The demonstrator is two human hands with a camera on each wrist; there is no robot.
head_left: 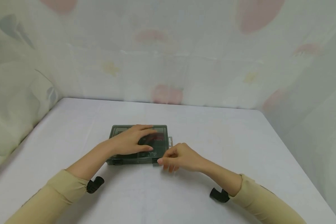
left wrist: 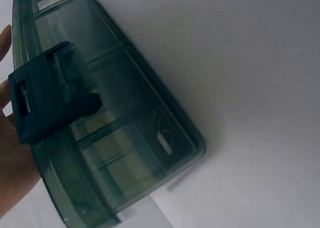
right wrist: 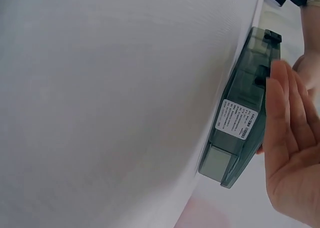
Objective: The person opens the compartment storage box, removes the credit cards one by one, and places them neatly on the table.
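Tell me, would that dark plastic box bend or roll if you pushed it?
The box looks like hard plastic with dividers, so probably stiff. It lies flat and low on the table, so it would likely slide, not roll or tip.

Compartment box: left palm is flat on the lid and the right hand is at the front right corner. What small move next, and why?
Probably hook the right hand fingertips under the front latch and flip it up. The left hand already presses the compartment box flat against the table, the lid looks shut, and the right fingers sit curled at the front edge.
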